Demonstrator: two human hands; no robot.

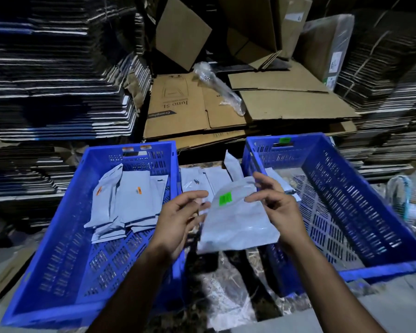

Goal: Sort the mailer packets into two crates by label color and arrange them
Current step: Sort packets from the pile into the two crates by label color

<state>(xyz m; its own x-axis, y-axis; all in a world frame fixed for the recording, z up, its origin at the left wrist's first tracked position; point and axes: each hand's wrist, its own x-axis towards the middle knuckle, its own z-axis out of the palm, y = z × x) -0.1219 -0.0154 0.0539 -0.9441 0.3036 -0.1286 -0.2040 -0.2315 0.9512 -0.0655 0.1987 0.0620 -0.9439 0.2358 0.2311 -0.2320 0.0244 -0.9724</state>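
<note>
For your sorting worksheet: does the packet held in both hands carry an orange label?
No, the packet held by the left hand and right hand bears a green label.

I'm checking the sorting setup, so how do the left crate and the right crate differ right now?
The left crate carries orange tags on its far rim; the right crate carries a green tag there. The left crate holds several grey mailer packets with orange labels; in the right crate only part of one packet shows, behind the right hand. Both are blue perforated plastic crates.
</note>
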